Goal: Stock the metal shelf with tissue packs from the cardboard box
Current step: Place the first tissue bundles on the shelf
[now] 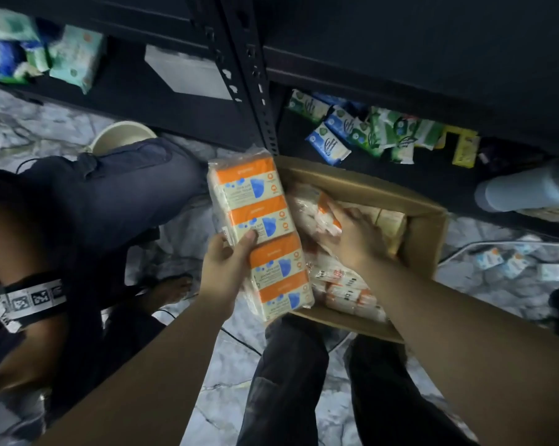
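My left hand (pixel 226 268) grips a long orange-and-cream multipack of tissue packs (pixel 259 220), held above the floor at the left edge of the open cardboard box (pixel 423 233). My right hand (pixel 355 236) reaches into the box and its fingers close on another orange tissue pack (pixel 328 212) lying on top of several more packs. The black metal shelf (pixel 249 69) stands just beyond the box. Its lowest level holds several blue, green and yellow packs (pixel 368 133).
Another person crouches at the left, a knee in dark trousers (pixel 117 194) close to the box and a tagged band on the wrist (pixel 30 300). A pale bucket (pixel 124 136) sits behind them. Small packs and a cable (pixel 513 255) lie on the marble floor at right.
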Available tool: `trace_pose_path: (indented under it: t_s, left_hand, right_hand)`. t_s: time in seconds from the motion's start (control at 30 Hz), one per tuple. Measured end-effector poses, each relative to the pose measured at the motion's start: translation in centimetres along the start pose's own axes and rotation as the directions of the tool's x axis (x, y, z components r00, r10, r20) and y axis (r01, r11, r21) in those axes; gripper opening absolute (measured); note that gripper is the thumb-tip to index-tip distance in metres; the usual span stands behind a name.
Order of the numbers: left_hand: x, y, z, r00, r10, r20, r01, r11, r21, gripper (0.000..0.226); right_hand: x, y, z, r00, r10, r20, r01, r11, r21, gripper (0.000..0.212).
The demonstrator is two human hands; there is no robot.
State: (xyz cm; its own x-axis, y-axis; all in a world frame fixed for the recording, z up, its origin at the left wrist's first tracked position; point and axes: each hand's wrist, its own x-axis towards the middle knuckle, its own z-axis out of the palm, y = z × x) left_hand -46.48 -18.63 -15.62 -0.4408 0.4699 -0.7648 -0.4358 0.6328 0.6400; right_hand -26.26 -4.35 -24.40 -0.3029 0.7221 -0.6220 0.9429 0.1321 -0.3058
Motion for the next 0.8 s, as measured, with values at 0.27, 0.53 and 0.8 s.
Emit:
trace_pose_path:
  t_s: [0.27,0.53,0.8]
  left_hand:
    - [-7.3,4.9,1.2,0.997,0.055,0.057,-0.054,0.998,-0.015,0.034]
    - [-19.6,13.3,4.1,0.953,0.230,0.198,-0.237,0.971,0.010,0.038]
    - [-32.8,23.0,7.7,0.847,0.430,0.311,-0.432,0.899,-0.066,0.043]
  right_hand:
    - [-9.6,-0.6,-8.3,0.994,0.054,-0.096,0.005,0.847,0.531,0.061]
    - [-23.0,-1.8,-20.3,0.964,0.052,-0.261,0.166,0.649,0.743,0.049]
    - [-35.3,-2.8,-34.5,0.866,0.059,-0.496,0.370,0.591,0.717,0.057]
